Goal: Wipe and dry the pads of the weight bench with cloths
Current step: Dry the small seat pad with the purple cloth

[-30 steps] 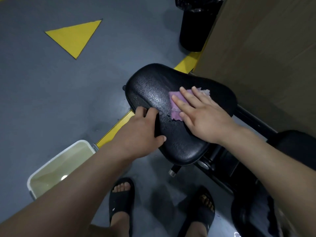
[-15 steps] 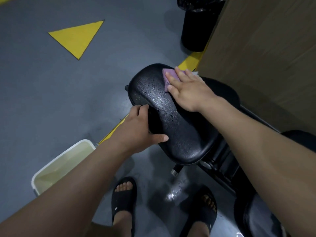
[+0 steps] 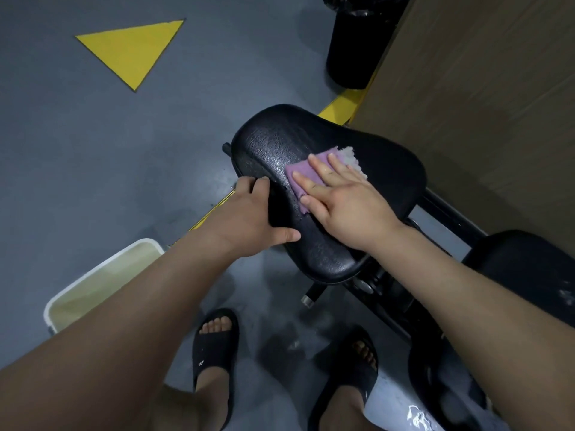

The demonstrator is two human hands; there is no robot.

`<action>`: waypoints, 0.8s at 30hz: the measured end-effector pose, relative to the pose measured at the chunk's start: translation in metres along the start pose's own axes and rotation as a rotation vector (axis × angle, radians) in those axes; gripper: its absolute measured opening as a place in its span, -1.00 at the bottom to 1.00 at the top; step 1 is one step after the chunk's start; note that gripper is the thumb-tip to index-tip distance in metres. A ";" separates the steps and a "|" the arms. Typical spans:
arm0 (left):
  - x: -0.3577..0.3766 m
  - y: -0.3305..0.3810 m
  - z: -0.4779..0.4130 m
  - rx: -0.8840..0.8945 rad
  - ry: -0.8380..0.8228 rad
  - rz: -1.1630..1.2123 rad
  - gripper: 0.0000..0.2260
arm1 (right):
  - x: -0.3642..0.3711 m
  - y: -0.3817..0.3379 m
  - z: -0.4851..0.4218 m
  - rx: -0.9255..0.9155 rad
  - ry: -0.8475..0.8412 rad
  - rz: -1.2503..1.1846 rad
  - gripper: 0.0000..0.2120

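Note:
The black seat pad [image 3: 273, 141] of the weight bench fills the middle of the view, its surface wet and beaded. A purple and white cloth [image 3: 300, 171] lies flat on the pad's middle. My right hand [image 3: 345, 197] presses the cloth down with straight, spread fingers. My left hand [image 3: 249, 217] grips the pad's near left edge, fingers curled over the rim and thumb on top. A second black pad [image 3: 525, 262] shows at the right, partly behind my right forearm.
A white bucket [image 3: 102, 269] of cloudy water stands on the grey floor at lower left. A black bin [image 3: 357, 42] stands at the top by a brown wall. Yellow floor markings and the bench's black frame [image 3: 448, 219] surround the pad. My feet in black slides are below.
My right hand has slid the cloth back from the pad's far edge towards me, to the pad's middle. My left hand keeps its grip on the pad's edge.

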State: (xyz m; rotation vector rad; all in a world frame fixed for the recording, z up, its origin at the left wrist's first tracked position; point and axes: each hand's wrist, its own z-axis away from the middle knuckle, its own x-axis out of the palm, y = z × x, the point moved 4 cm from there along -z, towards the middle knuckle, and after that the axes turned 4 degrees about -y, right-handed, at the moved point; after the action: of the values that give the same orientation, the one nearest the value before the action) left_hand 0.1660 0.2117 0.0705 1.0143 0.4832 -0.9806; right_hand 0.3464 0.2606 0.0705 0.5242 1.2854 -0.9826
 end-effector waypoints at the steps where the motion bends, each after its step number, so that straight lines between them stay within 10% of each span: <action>1: -0.003 0.000 -0.001 -0.005 -0.001 -0.006 -0.08 | 0.002 -0.002 0.003 -0.004 0.030 0.001 -0.51; 24: -0.015 -0.016 -0.006 0.031 0.106 0.024 -0.38 | 0.024 -0.043 0.041 -0.036 0.022 0.122 -0.47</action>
State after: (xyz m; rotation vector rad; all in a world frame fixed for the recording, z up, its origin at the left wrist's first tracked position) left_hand 0.1450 0.2209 0.0711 1.1013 0.5434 -0.9187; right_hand 0.3324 0.1981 0.0663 0.5796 1.2734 -0.8532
